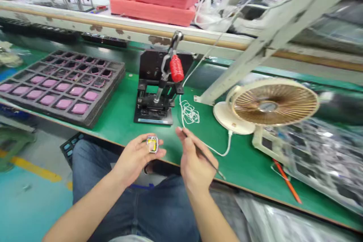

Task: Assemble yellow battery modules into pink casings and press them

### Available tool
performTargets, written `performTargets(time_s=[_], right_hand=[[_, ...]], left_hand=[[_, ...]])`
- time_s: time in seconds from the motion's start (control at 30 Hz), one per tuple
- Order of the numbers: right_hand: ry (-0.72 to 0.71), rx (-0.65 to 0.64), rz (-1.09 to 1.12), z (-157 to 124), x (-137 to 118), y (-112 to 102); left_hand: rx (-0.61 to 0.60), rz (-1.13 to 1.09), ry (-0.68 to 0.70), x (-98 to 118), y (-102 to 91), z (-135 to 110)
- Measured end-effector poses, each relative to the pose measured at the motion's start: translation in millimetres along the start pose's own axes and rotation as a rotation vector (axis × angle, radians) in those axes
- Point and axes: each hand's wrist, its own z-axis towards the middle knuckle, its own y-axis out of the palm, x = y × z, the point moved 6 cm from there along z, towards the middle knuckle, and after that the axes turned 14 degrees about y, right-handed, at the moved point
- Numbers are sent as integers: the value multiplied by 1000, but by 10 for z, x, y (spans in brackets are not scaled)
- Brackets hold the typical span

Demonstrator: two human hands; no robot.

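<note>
Your forearms (93, 200) flank your lap (136, 211) — left hand (133, 159) pinching the small square case (152, 145) near the bench (113, 121) edge, right hand (197, 162) gripping a dark rod (204, 155); a loose pinch could drop it.

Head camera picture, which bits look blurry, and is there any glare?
Head view: the cluttered tray at right is smeared; head view: the red handle and left hand look clearer; head view: whitish glare streaks the plastic sheeting at lower right.
</note>
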Motion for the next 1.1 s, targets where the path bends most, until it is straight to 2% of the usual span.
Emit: performTargets(time_s=[0.13,0.2,0.3,0.37,0.43,0.53,0.63,0.7,0.77,0.9,1.1], right_hand=[[-109,-225,-298,371,-341,21],[-161,-442,-482,382,-416,118],[-199,-749,-771,257,-385,242],[-237,-834,-890,204,-362,251],[-267,-795,-913,241,-372,204],[-214,-664,-727,401,-407,78],[5,-581,-237,560,-410,-43],[172,-570,115,592,-395,-68],[299,-585,348,558,-401,-44],[403,-599,515,432,-475,8],[385,-608,555,295,-576,24]], left_hand=[[-64,23,13,-106,178,188],[-135,51,2,-150,256,214],[-232,91,-5,-175,317,188],[-243,111,-4,-166,305,164],[-219,132,-18,-150,267,149],[-170,155,-28,-108,208,141],[-125,153,-20,-60,164,134],[-106,142,-21,-39,142,121],[-105,133,-21,-22,129,104],[-110,138,-12,5,106,88],[-92,151,-13,16,61,128]])
